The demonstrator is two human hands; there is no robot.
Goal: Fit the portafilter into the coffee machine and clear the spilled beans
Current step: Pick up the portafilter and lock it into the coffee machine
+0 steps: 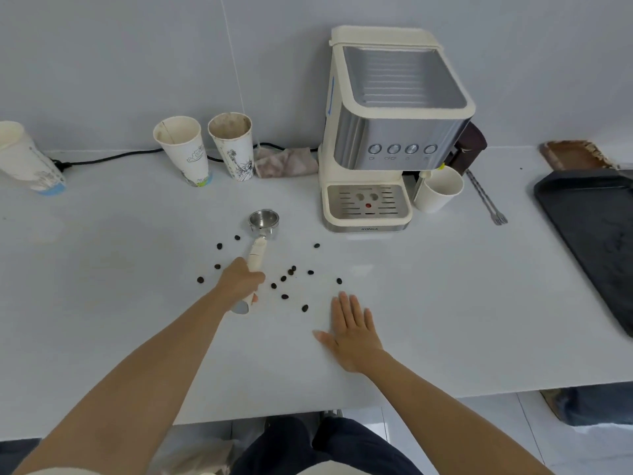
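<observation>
**Left hand on the portafilter handle**

Head view: the left hand (239, 281) is wrapped around the cream handle of the portafilter (263, 221), whose metal basket lies on the surface (102, 269), away from the person. Coffee beans (284, 278) lie scattered on both sides. The right hand (354, 332) rests flat, fingers spread, empty. The coffee machine (390, 138) stands behind it.
</observation>
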